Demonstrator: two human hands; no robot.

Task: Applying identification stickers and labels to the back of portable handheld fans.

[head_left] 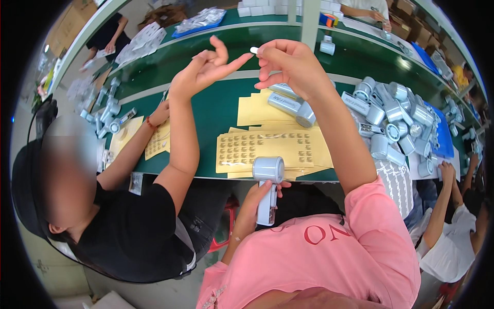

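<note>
My left hand (253, 202) is wrapped round the handle of a pale blue handheld fan (267, 169), held upright in front of my chest at the table's near edge. High over the table, my right hand (288, 64) pinches a small white piece (254, 50) between thumb and fingers. A co-worker's hand (203, 69) reaches in from the left, its pointing fingertip right by the white piece; whether they touch I cannot tell. Below lie yellow sheets (283, 147) bearing rows of small metallic-looking parts, and several more fans (284, 103) rest on their far side.
A large heap of pale blue fans (393, 113) lies on the right beside a blue tray (445, 134). More fans (108, 110) lie at far left. A green shelf (247, 46) with a pale upright post (310, 26) crosses behind. The co-worker in black (123, 226) sits close on my left.
</note>
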